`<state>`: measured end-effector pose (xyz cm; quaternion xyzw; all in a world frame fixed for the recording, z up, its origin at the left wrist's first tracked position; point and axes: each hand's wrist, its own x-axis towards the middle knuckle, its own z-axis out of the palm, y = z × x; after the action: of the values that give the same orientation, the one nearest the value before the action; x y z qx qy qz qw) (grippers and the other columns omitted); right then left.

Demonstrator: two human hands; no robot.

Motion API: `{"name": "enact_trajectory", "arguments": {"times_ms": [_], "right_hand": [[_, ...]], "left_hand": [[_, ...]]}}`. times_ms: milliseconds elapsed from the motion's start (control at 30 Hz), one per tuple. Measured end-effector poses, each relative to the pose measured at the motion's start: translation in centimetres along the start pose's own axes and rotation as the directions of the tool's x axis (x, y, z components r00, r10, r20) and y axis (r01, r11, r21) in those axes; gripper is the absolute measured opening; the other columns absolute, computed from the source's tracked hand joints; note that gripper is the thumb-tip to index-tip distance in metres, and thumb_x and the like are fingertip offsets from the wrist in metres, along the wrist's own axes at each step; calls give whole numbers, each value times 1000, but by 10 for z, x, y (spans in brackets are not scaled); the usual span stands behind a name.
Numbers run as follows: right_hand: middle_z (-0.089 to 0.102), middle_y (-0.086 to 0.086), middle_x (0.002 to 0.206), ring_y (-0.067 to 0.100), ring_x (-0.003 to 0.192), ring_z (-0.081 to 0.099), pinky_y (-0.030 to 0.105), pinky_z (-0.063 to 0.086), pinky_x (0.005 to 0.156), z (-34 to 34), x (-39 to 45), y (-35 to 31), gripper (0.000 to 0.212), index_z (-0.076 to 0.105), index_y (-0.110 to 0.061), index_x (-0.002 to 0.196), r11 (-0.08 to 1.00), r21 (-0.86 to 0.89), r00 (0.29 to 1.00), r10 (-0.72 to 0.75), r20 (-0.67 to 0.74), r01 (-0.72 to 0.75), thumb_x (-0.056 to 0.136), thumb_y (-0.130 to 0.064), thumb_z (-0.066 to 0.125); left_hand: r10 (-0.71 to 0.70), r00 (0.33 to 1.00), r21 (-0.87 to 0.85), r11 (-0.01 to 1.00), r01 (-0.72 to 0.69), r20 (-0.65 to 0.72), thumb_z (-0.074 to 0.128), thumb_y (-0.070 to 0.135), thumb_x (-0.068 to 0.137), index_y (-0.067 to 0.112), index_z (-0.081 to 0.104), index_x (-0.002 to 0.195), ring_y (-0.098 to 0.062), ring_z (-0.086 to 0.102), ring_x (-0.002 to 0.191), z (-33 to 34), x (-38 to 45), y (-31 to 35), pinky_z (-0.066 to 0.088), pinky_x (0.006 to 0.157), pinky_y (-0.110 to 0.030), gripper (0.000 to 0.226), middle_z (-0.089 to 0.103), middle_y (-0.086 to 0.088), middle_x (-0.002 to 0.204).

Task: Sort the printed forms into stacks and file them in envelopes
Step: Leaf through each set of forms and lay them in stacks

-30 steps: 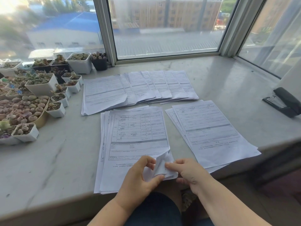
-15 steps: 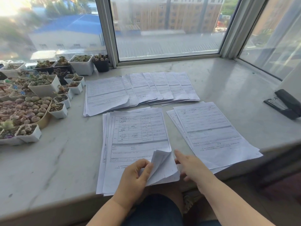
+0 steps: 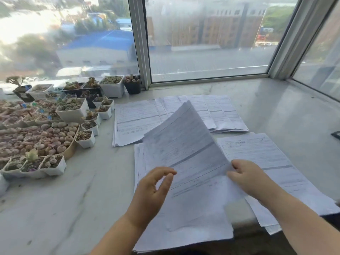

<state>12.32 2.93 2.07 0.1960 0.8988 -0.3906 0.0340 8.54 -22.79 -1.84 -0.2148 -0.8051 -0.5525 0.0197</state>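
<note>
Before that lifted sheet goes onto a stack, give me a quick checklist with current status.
1. Right hand pinches the lifted sheet at its edge: ok.
2. Left hand off the paper, fingers relaxed: ok.
3. Only one sheet lifted: cannot tell, blurred.
4. Near stack lies flat on the sill: ok.
5. Right stack uncovered for a drop: ok.
6. Far fanned stack clear of the succulent pots: ok.

left hand (image 3: pixel 153 188) hovers, fingers loosely curved, thumb apart, holding nothing. right hand (image 3: pixel 247 178) pinches lifted sheet (image 3: pixel 185 144) at its right edge, thumb on top. both forearms bare, reaching forward from below.
</note>
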Motion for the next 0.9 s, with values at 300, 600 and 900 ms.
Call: {"name": "enact_trajectory", "arguments": {"times_ms": [300,600,900], "right_hand": [[61,6,90,14,63,66,17,53,45,-55,93,-18,19,56,-6,103,519,853,923,351,-155,-54,100,1,40],[68,0,63,7,47,65,18,52,43,-9,191,-68,22,55,-11,82,233,963,947,316,55,-133,100,-4,44],[70,7,67,16,57,66,26,57,49,45,234,-98,14,57,-3,92,189,951,947,255,194,-245,98,-1,46]], "left_hand": [[-75,986,392,911,129,-149,64,21,89,14,57,126,-7,50,118,-49,148,-69,28,95,-6,39,58,2,128],[-230,972,518,838,171,53,72,33,78,23,54,126,-11,45,122,-32,205,-125,30,97,-17,52,51,9,131],[-272,958,172,943,284,-86,74,35,80,32,70,81,10,57,86,-48,199,-143,36,69,-1,5,68,18,83]]}}
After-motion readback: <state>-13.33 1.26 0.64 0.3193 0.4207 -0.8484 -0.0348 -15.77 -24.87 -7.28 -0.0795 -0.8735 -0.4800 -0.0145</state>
